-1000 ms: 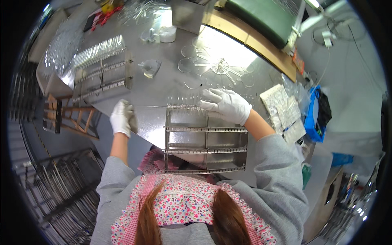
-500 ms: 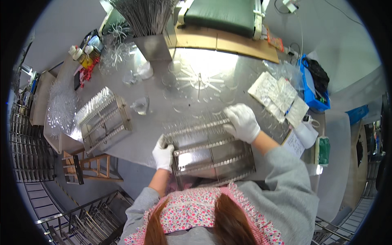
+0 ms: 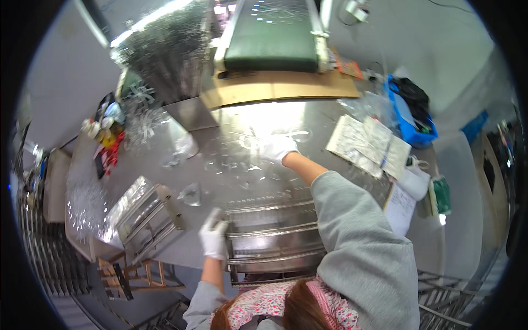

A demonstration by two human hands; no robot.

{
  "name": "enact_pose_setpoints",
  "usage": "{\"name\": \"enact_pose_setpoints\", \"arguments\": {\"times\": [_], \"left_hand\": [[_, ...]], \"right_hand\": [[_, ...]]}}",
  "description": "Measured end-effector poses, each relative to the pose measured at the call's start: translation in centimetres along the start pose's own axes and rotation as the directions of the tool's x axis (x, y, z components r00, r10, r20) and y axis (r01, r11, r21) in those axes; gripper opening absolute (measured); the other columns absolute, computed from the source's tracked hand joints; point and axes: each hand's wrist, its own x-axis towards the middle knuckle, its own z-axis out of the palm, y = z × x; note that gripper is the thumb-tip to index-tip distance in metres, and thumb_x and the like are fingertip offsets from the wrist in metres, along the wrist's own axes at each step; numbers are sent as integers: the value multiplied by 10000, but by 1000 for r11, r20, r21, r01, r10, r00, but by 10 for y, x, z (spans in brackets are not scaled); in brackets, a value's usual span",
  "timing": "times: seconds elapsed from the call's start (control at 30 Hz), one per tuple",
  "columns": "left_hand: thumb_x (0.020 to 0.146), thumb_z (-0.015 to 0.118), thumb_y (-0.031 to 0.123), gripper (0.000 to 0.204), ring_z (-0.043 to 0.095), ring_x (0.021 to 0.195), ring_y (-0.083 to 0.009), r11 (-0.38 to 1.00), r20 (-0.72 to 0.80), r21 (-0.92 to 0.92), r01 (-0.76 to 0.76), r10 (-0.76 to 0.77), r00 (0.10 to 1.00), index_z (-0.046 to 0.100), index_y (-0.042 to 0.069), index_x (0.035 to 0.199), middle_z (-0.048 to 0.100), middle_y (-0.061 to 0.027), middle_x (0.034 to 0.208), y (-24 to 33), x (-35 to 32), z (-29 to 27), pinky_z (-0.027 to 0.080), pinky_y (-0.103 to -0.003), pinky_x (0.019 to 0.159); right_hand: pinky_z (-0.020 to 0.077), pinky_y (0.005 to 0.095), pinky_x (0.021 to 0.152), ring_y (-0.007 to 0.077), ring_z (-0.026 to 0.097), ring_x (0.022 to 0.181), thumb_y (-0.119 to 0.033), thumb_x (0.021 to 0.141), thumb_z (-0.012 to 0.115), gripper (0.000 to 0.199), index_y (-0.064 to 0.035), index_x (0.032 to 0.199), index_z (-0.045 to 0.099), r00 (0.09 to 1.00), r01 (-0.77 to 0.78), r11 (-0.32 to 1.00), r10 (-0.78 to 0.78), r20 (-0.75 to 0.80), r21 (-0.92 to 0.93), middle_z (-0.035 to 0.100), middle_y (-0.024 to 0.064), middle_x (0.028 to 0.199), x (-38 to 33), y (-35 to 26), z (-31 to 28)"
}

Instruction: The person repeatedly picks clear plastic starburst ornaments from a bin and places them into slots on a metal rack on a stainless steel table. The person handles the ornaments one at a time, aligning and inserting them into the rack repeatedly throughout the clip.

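A metal rack (image 3: 272, 233) with several slotted rails lies at the table's near edge. Small clear pieces stand in a row along its far rail. My left hand (image 3: 213, 236), in a white glove, grips the rack's left end. My right hand (image 3: 279, 149), gloved too, reaches past the rack to the brightly lit patch of table. Thin clear curved pieces (image 3: 242, 165) are scattered just left of and below it. Blur and glare hide the right fingers and whatever may be in them.
Another metal rack (image 3: 146, 217) filled with clear pieces stands at left. A metal bin (image 3: 192, 115) of thin rods and a green conveyor belt (image 3: 272, 44) are at the back. White cloths (image 3: 360, 144), a blue basket (image 3: 412, 132) and a paper sheet (image 3: 400, 209) lie at right.
My right hand has left the rack's far right corner and moved forward and left to the lit area. My left hand stays at the rack's left end. The whole view has shifted.
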Motion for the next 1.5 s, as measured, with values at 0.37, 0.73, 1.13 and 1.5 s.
{"name": "enact_pose_setpoints", "arguments": {"times": [0.37,0.73,1.13,1.5], "left_hand": [[890,670,348,814,376,1421,-414,504,488,-838,208,525,697,294,91,1565,415,-180,1488,169,16,113,430,-571,1096],[683,826,664,1176,426,1391,-414,666,593,-745,33,639,490,261,144,1574,526,-83,1337,198,50,76,416,-660,1104],[684,907,483,1205,510,1309,-460,692,669,-722,5,697,258,148,250,1590,495,-92,1306,221,15,118,511,-637,1038],[597,948,351,1161,514,1294,-278,704,686,-710,10,689,233,279,106,1513,433,-162,1415,230,-28,-10,478,-441,1068]], "right_hand": [[576,356,728,242,678,762,-170,876,714,165,-130,1035,701,708,400,848,-44,-705,349,708,71,909,-168,64,-65],[513,484,738,402,650,797,-255,949,635,276,-3,1049,684,336,-372,700,714,-615,610,688,235,885,-131,305,-36],[475,254,614,109,593,681,12,930,679,74,-27,985,651,520,678,572,70,-851,461,701,61,874,-235,-81,-103],[529,353,614,280,665,682,-55,915,702,145,-56,997,582,492,753,577,-173,-854,316,659,119,832,-246,-175,-85]]}}
